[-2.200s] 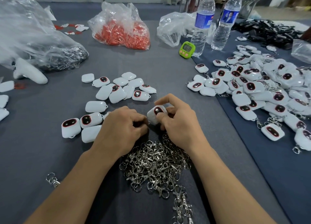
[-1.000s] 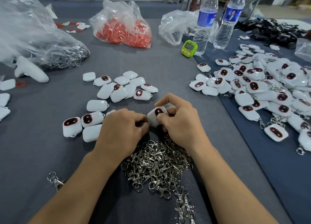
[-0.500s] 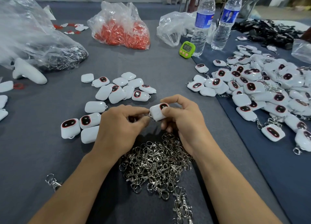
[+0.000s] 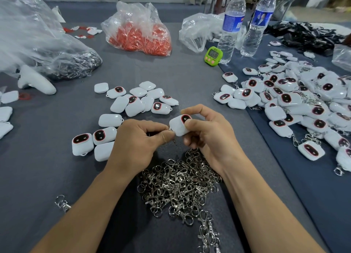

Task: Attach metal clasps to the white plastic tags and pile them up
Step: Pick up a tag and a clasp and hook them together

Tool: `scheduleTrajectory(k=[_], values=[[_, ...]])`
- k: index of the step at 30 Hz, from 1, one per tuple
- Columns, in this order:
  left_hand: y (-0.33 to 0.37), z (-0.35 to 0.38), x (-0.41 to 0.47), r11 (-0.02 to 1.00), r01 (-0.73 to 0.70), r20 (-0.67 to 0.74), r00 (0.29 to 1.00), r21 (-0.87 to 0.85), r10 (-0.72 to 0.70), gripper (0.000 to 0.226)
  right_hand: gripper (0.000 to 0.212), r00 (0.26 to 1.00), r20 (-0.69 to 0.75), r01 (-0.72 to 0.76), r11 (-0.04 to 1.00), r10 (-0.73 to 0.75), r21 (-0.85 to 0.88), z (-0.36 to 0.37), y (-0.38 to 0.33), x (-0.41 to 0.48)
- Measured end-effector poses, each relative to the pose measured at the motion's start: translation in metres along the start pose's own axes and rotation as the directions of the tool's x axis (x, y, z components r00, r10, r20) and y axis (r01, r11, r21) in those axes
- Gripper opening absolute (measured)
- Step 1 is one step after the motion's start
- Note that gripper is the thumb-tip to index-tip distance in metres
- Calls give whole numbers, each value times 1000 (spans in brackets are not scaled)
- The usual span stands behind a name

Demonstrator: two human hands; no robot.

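Grey felt covers the worktop (image 4: 190, 78); finished tags (image 4: 296, 104) pile toward its right edge, bare tags (image 4: 136, 99) lie mid-table, loose clasps (image 4: 178, 182) heap near the front edge. Above that heap the right hand (image 4: 207, 135) pinches one white tag (image 4: 179, 126), tilted, loop end leftward — the left hand (image 4: 138, 140) clenches a clasp (image 4: 173, 137), mostly hidden, at that loop. Best held steady, I'd judge, while the ring threads fully through
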State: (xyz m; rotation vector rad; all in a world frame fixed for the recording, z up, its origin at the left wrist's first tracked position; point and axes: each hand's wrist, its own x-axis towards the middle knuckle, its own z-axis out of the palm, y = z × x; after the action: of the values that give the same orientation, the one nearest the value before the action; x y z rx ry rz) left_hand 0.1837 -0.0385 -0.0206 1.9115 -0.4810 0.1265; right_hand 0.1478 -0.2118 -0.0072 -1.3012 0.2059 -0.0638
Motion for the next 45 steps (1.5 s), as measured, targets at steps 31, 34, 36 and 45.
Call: scheduleTrajectory(k=[31, 34, 36, 45], values=[[0, 4, -5, 765, -250, -5, 949, 594, 314, 14, 17, 988, -116, 103, 995, -102, 2, 15, 9, -5], [4, 5, -4, 964, -68, -117, 988, 256, 100, 7, 17, 993, -118, 44, 989, -27, 144, 12, 5, -3], [6, 8, -2, 997, 75, -73, 994, 4, -75, 13, 18, 994, -107, -2, 975, 26, 223, 10, 4, -2], [7, 7, -5, 990, -13, -79, 997, 139, 24, 8, 18, 994, -103, 39, 987, -24, 154, 10, 7, -3]])
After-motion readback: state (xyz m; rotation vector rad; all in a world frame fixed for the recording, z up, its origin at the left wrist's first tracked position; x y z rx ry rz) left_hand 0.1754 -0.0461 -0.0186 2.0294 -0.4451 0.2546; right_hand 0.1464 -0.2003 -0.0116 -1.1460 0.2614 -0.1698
